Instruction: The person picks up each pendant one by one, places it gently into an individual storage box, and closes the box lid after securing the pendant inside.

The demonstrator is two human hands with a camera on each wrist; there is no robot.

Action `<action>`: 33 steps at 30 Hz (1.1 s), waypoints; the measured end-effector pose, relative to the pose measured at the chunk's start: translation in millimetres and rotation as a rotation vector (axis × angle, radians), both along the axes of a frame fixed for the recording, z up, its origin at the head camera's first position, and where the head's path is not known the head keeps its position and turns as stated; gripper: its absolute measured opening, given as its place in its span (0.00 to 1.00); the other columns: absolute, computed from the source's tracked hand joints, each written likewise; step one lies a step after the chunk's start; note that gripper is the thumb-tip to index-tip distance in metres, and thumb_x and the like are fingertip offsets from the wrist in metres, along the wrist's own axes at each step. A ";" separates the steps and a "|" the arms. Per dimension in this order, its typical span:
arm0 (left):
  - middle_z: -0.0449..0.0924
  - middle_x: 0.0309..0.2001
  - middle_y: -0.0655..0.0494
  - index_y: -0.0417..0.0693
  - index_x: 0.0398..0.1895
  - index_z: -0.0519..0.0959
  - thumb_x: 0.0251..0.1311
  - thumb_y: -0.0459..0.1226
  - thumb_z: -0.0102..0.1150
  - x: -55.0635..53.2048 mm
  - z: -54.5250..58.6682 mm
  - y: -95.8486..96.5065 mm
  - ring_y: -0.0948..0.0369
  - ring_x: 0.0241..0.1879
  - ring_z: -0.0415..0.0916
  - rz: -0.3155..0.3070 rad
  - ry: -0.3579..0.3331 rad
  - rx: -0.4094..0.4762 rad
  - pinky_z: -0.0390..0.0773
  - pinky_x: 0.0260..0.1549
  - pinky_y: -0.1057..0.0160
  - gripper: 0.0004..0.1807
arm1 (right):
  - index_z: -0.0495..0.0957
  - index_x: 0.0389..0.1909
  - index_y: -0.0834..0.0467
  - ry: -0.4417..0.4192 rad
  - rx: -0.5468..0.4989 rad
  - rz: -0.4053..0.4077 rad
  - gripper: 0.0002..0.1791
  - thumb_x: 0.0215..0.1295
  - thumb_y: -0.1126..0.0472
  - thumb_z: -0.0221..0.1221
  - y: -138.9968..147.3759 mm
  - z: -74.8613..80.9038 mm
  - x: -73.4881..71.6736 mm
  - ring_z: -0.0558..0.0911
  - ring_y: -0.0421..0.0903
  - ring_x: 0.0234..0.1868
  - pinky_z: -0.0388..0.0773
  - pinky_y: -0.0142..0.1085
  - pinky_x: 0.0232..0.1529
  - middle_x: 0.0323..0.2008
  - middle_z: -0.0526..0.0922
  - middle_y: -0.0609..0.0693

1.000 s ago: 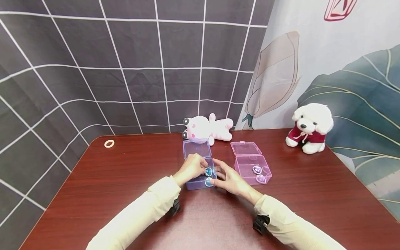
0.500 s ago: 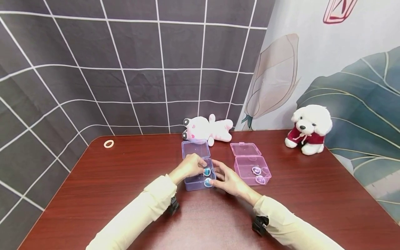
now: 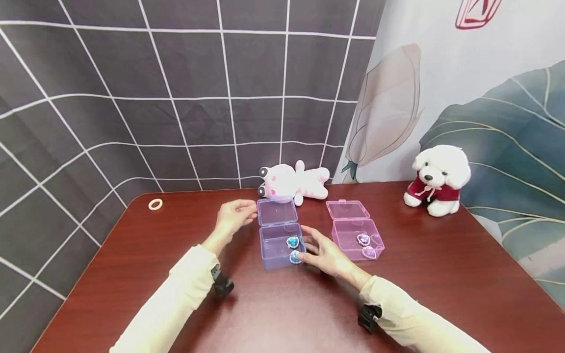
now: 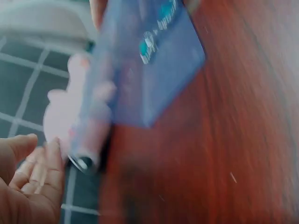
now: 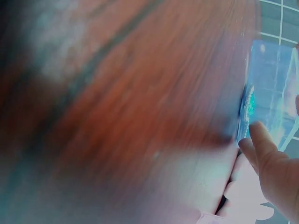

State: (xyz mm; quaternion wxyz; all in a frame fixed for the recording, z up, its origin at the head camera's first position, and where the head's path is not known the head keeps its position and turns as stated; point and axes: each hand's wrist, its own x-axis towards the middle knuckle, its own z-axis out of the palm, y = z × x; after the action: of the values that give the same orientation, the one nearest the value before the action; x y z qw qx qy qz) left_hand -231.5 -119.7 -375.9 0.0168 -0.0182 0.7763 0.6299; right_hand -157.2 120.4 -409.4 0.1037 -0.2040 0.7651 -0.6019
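Note:
A translucent blue-violet plastic box (image 3: 275,247) stands on the table with its lid (image 3: 277,212) tipped back. Inside, along the right side, lie two blue gem ornaments with pearl-like beaded rims, one gem (image 3: 293,241) behind the other gem (image 3: 295,257). My right hand (image 3: 325,254) holds the box's right side, thumb near the front corner and forefinger near the back. Left of the raised lid is my left hand (image 3: 234,216), its fingers loosely bent with nothing between them. The left wrist view shows the blurred box (image 4: 163,88) beyond that hand.
Right of the blue box, an open pink box (image 3: 346,240) contains two purple gem ornaments (image 3: 363,239). A pink-and-white plush toy (image 3: 293,182) lies behind the lid. A white plush dog (image 3: 437,179) sits at the back right, a pale ring (image 3: 155,204) at the back left.
My left hand has come out of the blue box and moved left and back to beside its lid, leaving the back gem ornament inside. My right hand stays at the box.

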 end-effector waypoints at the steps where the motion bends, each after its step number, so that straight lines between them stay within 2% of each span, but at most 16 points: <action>1: 0.81 0.43 0.35 0.30 0.50 0.77 0.59 0.32 0.59 -1.5 -3.3 -3.3 0.63 0.30 0.82 0.005 -0.035 0.025 0.81 0.41 0.56 0.17 | 0.51 0.67 0.72 -0.010 -0.003 0.000 0.38 0.60 0.71 0.59 0.0 -0.4 0.5 0.71 0.68 0.58 0.77 0.32 0.50 0.55 0.69 0.75; 4: 0.78 0.48 0.33 0.27 0.54 0.73 0.61 0.31 0.56 -3.8 -12.8 -8.4 0.64 0.32 0.81 -0.016 -0.129 0.066 0.79 0.44 0.57 0.19 | 0.50 0.67 0.72 -0.020 -0.010 0.020 0.38 0.60 0.71 0.59 -1.4 -2.4 1.7 0.71 0.68 0.58 0.77 0.31 0.49 0.55 0.69 0.75; 6: 0.77 0.49 0.31 0.26 0.54 0.72 0.61 0.30 0.55 -4.3 -15.8 -7.8 0.64 0.32 0.81 -0.032 -0.147 0.090 0.79 0.45 0.57 0.19 | 0.50 0.67 0.73 -0.015 -0.019 0.030 0.38 0.60 0.71 0.59 -2.5 -3.8 1.8 0.71 0.68 0.58 0.77 0.30 0.48 0.54 0.69 0.76; 12: 0.79 0.47 0.34 0.28 0.53 0.74 0.58 0.27 0.58 -6.5 -13.5 -0.9 0.66 0.29 0.80 -0.022 -0.105 0.142 0.80 0.43 0.58 0.19 | 0.51 0.66 0.74 0.008 -0.028 0.012 0.37 0.59 0.72 0.59 -3.5 -5.0 2.6 0.72 0.68 0.57 0.76 0.28 0.48 0.54 0.69 0.76; 16: 0.80 0.46 0.35 0.31 0.53 0.75 0.58 0.27 0.59 0.2 -8.1 1.1 0.65 0.33 0.81 -0.049 -0.045 0.146 0.78 0.47 0.54 0.18 | 0.52 0.66 0.74 0.023 -0.018 0.005 0.37 0.60 0.72 0.59 -3.3 -4.4 3.0 0.72 0.68 0.56 0.76 0.29 0.50 0.54 0.70 0.76; 19: 0.81 0.45 0.36 0.32 0.50 0.77 0.57 0.28 0.59 13.1 -5.1 0.5 0.61 0.37 0.81 -0.058 0.034 0.096 0.79 0.47 0.53 0.16 | 0.52 0.66 0.74 0.027 -0.014 0.000 0.37 0.60 0.72 0.59 -3.2 -2.9 2.6 0.72 0.68 0.56 0.76 0.31 0.51 0.54 0.70 0.76; 23: 0.81 0.48 0.41 0.38 0.50 0.80 0.60 0.32 0.58 38.9 -9.3 -1.3 0.53 0.44 0.81 -0.056 0.109 -0.016 0.81 0.43 0.59 0.14 | 0.51 0.66 0.75 0.017 -0.007 -0.016 0.36 0.62 0.71 0.57 -2.7 -0.2 1.1 0.72 0.68 0.57 0.76 0.35 0.53 0.54 0.69 0.76; 26: 0.76 0.56 0.43 0.40 0.56 0.76 0.66 0.36 0.53 59.8 -17.1 -0.2 0.49 0.51 0.78 -0.098 0.120 -0.023 0.80 0.43 0.61 0.18 | 0.50 0.68 0.74 -0.078 -0.048 -0.050 0.32 0.68 0.68 0.51 -2.8 1.9 1.0 0.70 0.65 0.60 0.75 0.39 0.55 0.58 0.67 0.75; 29: 0.70 0.61 0.42 0.39 0.62 0.69 0.68 0.39 0.50 75.9 -24.9 3.3 0.48 0.54 0.75 -0.132 0.126 -0.001 0.79 0.46 0.60 0.22 | 0.50 0.70 0.69 -0.200 -0.116 -0.082 0.28 0.74 0.62 0.42 -4.2 3.6 1.9 0.66 0.62 0.63 0.72 0.43 0.58 0.63 0.64 0.72; 31: 0.68 0.62 0.42 0.38 0.64 0.67 0.67 0.40 0.52 82.6 -29.0 5.4 0.48 0.55 0.74 -0.122 0.141 -0.015 0.77 0.49 0.59 0.25 | 0.50 0.70 0.67 -0.252 -0.145 -0.100 0.27 0.76 0.58 0.38 -6.0 4.5 2.7 0.65 0.61 0.65 0.70 0.45 0.59 0.65 0.62 0.70; 33: 0.68 0.63 0.42 0.37 0.65 0.66 0.65 0.40 0.54 86.5 -32.5 6.7 0.49 0.56 0.73 -0.093 0.147 -0.044 0.75 0.52 0.58 0.27 | 0.51 0.70 0.67 -0.251 -0.140 -0.105 0.27 0.76 0.57 0.38 -8.3 5.3 3.1 0.65 0.59 0.64 0.70 0.45 0.59 0.66 0.61 0.69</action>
State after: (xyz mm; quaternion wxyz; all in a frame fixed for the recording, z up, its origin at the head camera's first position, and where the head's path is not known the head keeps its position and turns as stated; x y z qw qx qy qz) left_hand -145.1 -113.0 -408.4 -0.0116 0.0638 0.7891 0.6108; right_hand -154.1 112.1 -404.1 0.1527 -0.0937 0.7118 -0.6792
